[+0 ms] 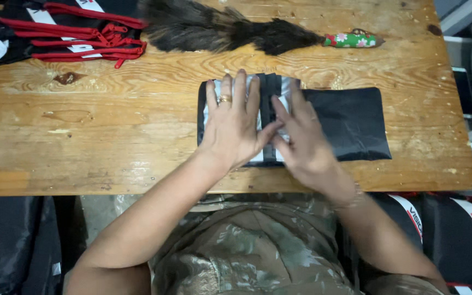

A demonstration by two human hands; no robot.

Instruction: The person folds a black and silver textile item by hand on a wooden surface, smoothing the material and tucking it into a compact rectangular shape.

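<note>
A folded black fabric item (350, 123) with grey reflective strips lies on the wooden table (99, 131), near the front edge. My left hand (234, 123), with a ring on one finger, lies flat with fingers spread on the item's left part. Beside it my right hand (301, 139) presses flat on the middle, fingers pointing up and left, thumb touching the left hand. Neither hand grips anything.
A feather duster (230, 30) with a floral handle (352, 39) lies along the table's far side. A pile of black and red fabric items (66, 30) sits at the far left corner. More black items (454, 229) are below the table's front edge at right.
</note>
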